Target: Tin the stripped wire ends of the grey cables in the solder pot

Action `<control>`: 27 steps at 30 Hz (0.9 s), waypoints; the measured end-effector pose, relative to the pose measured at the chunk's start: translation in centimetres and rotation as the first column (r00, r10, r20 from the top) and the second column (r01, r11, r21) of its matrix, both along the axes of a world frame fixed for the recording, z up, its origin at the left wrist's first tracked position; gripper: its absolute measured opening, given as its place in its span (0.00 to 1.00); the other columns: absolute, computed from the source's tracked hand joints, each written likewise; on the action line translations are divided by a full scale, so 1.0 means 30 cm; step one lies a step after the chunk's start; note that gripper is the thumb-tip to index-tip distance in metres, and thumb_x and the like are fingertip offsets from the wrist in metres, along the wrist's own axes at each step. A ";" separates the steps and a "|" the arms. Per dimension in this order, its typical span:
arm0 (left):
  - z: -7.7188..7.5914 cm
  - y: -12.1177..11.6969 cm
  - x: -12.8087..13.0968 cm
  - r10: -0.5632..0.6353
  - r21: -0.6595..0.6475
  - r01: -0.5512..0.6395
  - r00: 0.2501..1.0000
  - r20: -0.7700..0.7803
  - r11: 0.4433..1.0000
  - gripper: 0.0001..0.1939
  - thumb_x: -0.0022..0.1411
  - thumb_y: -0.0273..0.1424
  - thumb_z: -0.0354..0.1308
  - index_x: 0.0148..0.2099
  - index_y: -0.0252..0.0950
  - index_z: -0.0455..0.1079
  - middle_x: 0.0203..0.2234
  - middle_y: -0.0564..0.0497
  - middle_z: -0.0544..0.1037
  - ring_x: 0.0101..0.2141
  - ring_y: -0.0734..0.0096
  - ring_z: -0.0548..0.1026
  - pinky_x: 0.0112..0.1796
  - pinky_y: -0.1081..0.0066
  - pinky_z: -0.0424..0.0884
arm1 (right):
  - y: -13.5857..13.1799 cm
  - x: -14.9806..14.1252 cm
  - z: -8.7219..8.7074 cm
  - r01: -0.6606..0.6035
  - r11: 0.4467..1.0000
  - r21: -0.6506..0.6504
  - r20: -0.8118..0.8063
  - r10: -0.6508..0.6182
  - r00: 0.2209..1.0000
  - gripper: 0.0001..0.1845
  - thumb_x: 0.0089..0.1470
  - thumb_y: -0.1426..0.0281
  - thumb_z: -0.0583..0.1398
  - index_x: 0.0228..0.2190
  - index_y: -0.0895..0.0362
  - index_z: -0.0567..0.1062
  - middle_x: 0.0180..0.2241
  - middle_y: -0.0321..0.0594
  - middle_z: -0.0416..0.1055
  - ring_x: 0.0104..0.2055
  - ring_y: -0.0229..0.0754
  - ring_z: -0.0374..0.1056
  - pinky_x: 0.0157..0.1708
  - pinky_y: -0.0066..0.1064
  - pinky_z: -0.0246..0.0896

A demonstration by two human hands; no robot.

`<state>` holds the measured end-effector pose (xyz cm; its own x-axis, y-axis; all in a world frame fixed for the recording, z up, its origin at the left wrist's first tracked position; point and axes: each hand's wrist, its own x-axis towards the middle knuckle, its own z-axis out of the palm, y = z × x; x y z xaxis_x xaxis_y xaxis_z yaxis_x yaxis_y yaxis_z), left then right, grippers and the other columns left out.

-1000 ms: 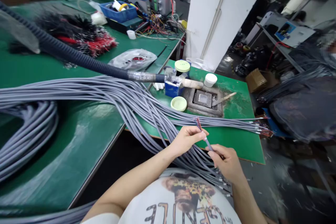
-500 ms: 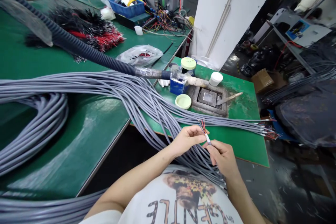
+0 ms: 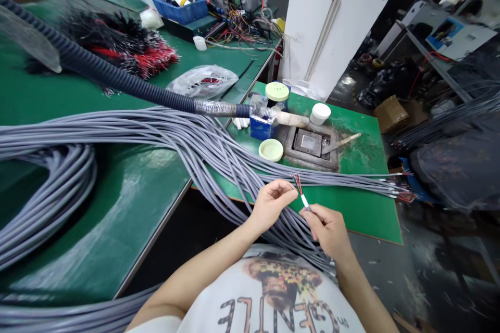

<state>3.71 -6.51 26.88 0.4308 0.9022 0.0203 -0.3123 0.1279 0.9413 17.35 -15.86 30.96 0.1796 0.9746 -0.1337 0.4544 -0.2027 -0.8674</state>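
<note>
My right hand (image 3: 328, 225) pinches a grey cable just below its white sleeve (image 3: 304, 201). Above the sleeve, thin stripped wires (image 3: 298, 183), red and darker ones, fan upward. Thumb and forefinger of my left hand (image 3: 273, 203) are closed together right beside these wires; whatever lies between the fingertips is too small to make out. Beneath both hands runs a thick bundle of grey cables (image 3: 219, 151), crossing the green tables. The bundle's stripped ends (image 3: 398, 187) lie at the right edge of the small table.
A solder pot (image 3: 308, 143) with a flat-bladed stick (image 3: 344, 142) is set in the green table. Around it stand a pale green dish (image 3: 271, 150), a white tub (image 3: 320, 113) and a lidded jar (image 3: 277, 92). A corrugated hose (image 3: 156, 92) hangs across from the left.
My left hand has moved slightly left, away from the white sleeve, which now shows whole. The wires are more spread. The view has shifted slightly.
</note>
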 end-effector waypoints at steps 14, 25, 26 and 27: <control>0.020 0.015 -0.017 0.231 0.385 -0.165 0.964 -0.130 0.908 0.06 0.57 0.32 0.61 0.37 0.35 0.74 0.21 0.54 0.71 0.23 0.77 0.66 0.27 0.75 0.64 | 0.004 -0.003 -0.013 -0.051 0.998 0.025 0.152 0.047 0.987 0.16 0.60 0.64 0.53 0.26 0.58 0.73 0.21 0.32 0.63 0.24 0.33 0.57 0.26 0.25 0.49; 0.035 0.022 -0.003 0.100 -0.150 -0.110 0.992 -0.071 0.982 0.12 0.50 0.36 0.66 0.31 0.33 0.73 0.18 0.56 0.71 0.20 0.80 0.64 0.23 0.78 0.60 | 0.007 -0.019 -0.012 -0.092 0.995 0.035 0.158 0.086 0.984 0.17 0.60 0.63 0.52 0.26 0.57 0.73 0.22 0.33 0.65 0.25 0.34 0.59 0.27 0.25 0.51; 0.030 0.024 -0.002 0.089 -0.166 -0.099 0.994 -0.064 0.981 0.11 0.50 0.36 0.66 0.31 0.33 0.73 0.17 0.56 0.70 0.19 0.81 0.64 0.23 0.78 0.60 | 0.006 -0.020 -0.011 -0.092 0.995 0.035 0.160 0.085 0.983 0.16 0.60 0.63 0.52 0.26 0.57 0.73 0.22 0.33 0.64 0.25 0.34 0.59 0.27 0.25 0.50; 0.022 0.025 -0.001 0.077 -0.187 -0.086 0.996 -0.055 0.979 0.11 0.50 0.36 0.66 0.31 0.33 0.72 0.17 0.56 0.70 0.19 0.81 0.63 0.22 0.79 0.59 | 0.006 -0.020 -0.010 -0.088 0.995 0.037 0.163 0.080 0.983 0.16 0.60 0.63 0.52 0.26 0.57 0.72 0.21 0.32 0.63 0.25 0.34 0.58 0.27 0.25 0.50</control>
<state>3.69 -5.76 27.55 0.3524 0.9198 -0.1727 -0.2848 0.2812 0.9164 16.74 -15.68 30.65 0.1125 0.9914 -0.0665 0.6032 -0.1213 -0.7883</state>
